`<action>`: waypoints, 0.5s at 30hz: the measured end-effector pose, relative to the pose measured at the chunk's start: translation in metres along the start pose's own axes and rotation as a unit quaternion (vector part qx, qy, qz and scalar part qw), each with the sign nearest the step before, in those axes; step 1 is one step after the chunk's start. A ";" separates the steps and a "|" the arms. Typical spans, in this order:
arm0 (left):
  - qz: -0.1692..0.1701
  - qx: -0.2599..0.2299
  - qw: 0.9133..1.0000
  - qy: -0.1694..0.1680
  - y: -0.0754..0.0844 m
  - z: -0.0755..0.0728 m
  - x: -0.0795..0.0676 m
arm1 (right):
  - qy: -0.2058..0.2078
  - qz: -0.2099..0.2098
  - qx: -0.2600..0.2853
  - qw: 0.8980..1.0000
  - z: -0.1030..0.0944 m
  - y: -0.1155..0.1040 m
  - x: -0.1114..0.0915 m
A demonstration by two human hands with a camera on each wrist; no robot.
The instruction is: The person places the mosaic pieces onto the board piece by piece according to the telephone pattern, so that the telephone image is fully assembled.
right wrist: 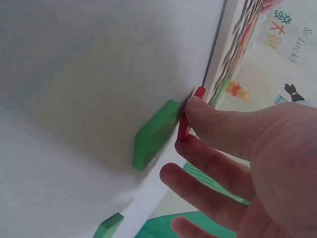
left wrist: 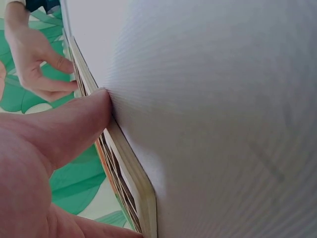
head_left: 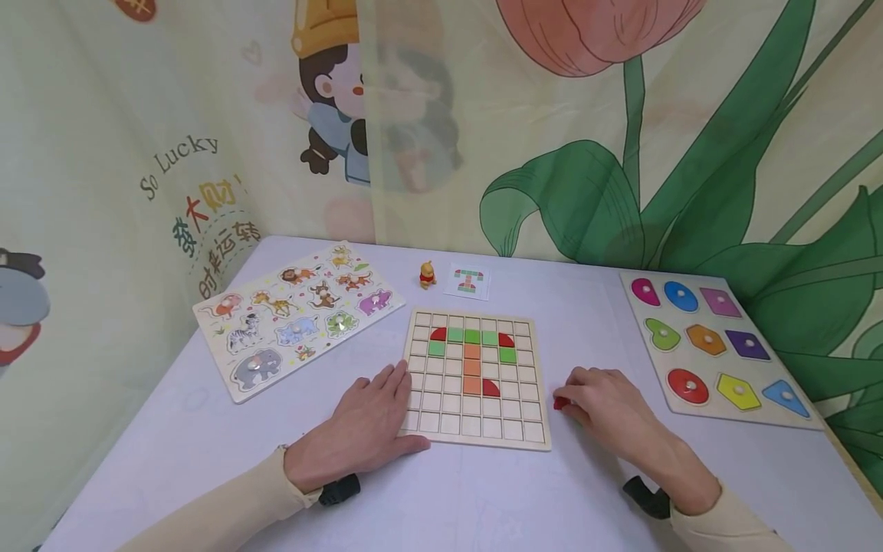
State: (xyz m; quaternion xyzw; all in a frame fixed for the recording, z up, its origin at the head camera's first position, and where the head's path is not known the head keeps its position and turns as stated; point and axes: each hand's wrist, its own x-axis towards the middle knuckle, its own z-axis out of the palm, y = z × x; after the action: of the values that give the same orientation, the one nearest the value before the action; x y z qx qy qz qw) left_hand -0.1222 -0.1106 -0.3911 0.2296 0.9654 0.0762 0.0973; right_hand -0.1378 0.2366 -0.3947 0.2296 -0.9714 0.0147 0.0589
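Note:
A wooden grid board [head_left: 431, 402] lies mid-table, with green, orange and red tiles laid in a T-like pattern. My left hand [head_left: 362, 429] rests at its left side with fingers extended; in the left wrist view the thumb [left wrist: 81, 124] touches the board's edge [left wrist: 130, 166]. Right of the board, my right hand [head_left: 614, 402] pinches a red tile [right wrist: 185, 121] between thumb and fingertips. Beside that tile, a green tile [right wrist: 156, 134] lies on the table in the right wrist view, and another green tile [right wrist: 108, 226] shows lower down. The head view mostly hides these under the hand.
Behind the board stand a small bear figurine [head_left: 427, 274] and a pattern card [head_left: 468, 281]. An animal puzzle board [head_left: 317, 349] lies at the left, a shape puzzle board [head_left: 665, 345] at the right. A printed curtain [head_left: 441, 215] hangs along the table's back.

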 end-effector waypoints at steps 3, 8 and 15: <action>-0.002 -0.003 1.000 -0.002 0.000 0.000 0.000 | 0.006 0.002 -0.005 1.000 -0.002 -0.001 0.002; -0.003 -0.001 1.000 -0.006 -0.001 0.001 0.001 | 0.008 -0.003 -0.010 1.000 -0.009 -0.009 0.012; -0.011 0.003 1.000 -0.010 0.000 0.000 0.002 | 0.026 -0.049 -0.021 0.998 -0.013 -0.036 0.038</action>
State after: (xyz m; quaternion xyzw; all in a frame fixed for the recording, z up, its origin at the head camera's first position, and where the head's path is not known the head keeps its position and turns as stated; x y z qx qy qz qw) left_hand -0.1234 -0.1096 -0.3917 0.2200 0.9670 0.0703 0.1074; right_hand -0.1543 0.1885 -0.3769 0.2750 -0.9573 -0.0030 0.0893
